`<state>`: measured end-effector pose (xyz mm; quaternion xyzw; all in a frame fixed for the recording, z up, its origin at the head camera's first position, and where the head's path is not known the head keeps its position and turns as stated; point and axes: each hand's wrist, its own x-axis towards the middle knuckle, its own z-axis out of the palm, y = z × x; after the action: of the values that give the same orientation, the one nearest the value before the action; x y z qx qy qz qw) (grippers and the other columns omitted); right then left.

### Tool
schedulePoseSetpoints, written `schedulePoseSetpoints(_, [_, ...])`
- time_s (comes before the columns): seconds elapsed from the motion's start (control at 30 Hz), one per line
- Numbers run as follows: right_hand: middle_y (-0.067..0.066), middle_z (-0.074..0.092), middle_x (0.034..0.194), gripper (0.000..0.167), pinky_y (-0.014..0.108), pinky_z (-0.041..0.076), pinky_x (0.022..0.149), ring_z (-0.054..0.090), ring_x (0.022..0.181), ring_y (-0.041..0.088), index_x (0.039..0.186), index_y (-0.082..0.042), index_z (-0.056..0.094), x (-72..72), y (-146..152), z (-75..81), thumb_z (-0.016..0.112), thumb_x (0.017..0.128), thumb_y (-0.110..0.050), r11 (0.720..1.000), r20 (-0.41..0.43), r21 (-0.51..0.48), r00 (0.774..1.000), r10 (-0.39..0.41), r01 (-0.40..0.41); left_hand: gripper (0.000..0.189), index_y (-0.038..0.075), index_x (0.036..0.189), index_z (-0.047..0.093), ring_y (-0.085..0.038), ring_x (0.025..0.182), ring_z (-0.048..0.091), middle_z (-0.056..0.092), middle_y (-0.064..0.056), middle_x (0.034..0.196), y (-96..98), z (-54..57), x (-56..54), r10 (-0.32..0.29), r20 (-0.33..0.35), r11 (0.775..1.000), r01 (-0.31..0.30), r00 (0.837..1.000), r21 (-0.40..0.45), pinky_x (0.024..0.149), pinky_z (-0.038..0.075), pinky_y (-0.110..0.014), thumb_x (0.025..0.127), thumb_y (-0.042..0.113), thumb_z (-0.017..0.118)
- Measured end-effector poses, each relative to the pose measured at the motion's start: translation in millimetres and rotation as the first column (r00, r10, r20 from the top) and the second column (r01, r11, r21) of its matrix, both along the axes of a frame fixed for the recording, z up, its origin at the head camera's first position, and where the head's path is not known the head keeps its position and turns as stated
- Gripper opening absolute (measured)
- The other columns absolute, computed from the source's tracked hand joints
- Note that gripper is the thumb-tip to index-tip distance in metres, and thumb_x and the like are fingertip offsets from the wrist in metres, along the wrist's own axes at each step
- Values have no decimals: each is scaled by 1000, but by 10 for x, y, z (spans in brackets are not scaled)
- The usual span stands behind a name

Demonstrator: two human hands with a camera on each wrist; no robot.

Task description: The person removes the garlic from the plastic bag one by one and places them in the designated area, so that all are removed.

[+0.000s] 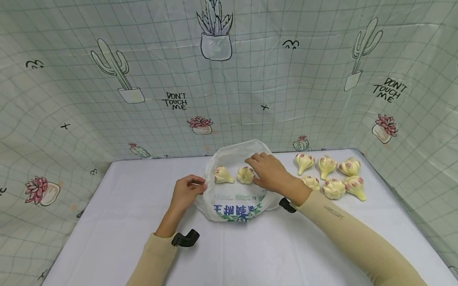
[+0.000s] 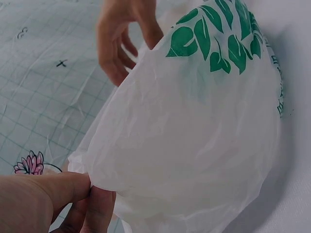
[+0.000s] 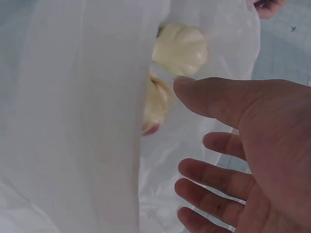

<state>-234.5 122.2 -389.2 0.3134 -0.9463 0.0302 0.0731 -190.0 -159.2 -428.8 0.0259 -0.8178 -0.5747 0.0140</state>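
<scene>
A white plastic bag point(image 1: 237, 202) with blue characters and green leaves printed on it lies with its mouth spread. Inside are two garlic bulbs point(image 1: 245, 175), pale with pinkish streaks. My left hand point(image 1: 186, 193) pinches the bag's left rim between thumb and finger, which the left wrist view shows up close. Over the bag's right side is my right hand point(image 1: 270, 171), its fingers spread and nothing between them. In the right wrist view its thumb point(image 3: 209, 99) points toward the bulbs, which the near bag wall partly hides.
To the right of the bag, several more garlic bulbs point(image 1: 334, 188) sit in two rows on the white table point(image 1: 222, 258). A patterned cloth point(image 1: 243, 87) hangs behind the table and along its sides.
</scene>
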Motion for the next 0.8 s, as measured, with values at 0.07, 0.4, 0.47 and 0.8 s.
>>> schedulePoseSetpoints(0.07, [18,65,136,64,52,53,103,62,123,38,142,-2,60,-9,-20,-9,89,88,-21,1000,9,14,1000,10,-11,12,-5,108,73,-11,79,69,71,-16,106,0,0,-1,2,1,1000,-2,1000,-1,82,60,-37,96,-4,72])
schedulePoseSetpoints(0.4, [19,64,134,66,51,53,100,62,121,37,141,-1,59,-64,-96,-81,90,86,-22,997,21,63,999,45,-46,13,-6,108,73,-10,78,69,71,-17,106,-4,18,-12,0,-7,1000,0,1000,2,85,62,-44,95,-5,72])
schedulePoseSetpoints(0.47, [19,64,134,66,50,54,99,62,121,37,140,-2,59,-71,-107,-97,90,86,-22,996,17,80,999,42,-43,13,-7,108,73,-10,78,69,71,-17,106,-8,17,-11,-2,-10,1000,2,1000,5,85,62,-45,95,-5,72])
schedulePoseSetpoints(0.8, [17,64,134,65,50,53,103,62,122,36,142,-4,59,-96,-142,-155,88,89,-25,989,47,148,999,6,-13,13,-6,108,73,-11,79,69,71,-16,106,-9,12,-1,1,3,1000,-1,1000,6,86,61,-46,96,-4,72])
